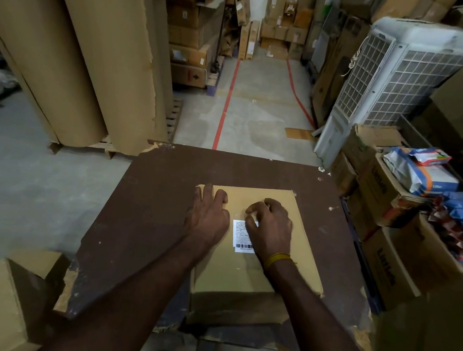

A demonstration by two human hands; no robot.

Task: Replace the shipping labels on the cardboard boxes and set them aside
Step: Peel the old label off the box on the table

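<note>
The cardboard box (256, 245) sat on the brown table (160, 225), at the middle of its near half. It looked stiff and fairly light, best lifted by its side edges with both hands. The white label (241, 239) lay on the box top, left of centre; being thin paper, it would probably tear if pulled fast, so peeling from a corner seemed wisest. The left hand (207, 216) pressed on the box just left of the label, fingers loosely spread, some bent at the knuckles. The right hand (271, 224) covered the label's upper right corner, fingers curled; whether they pinched that corner could not be told.
</note>
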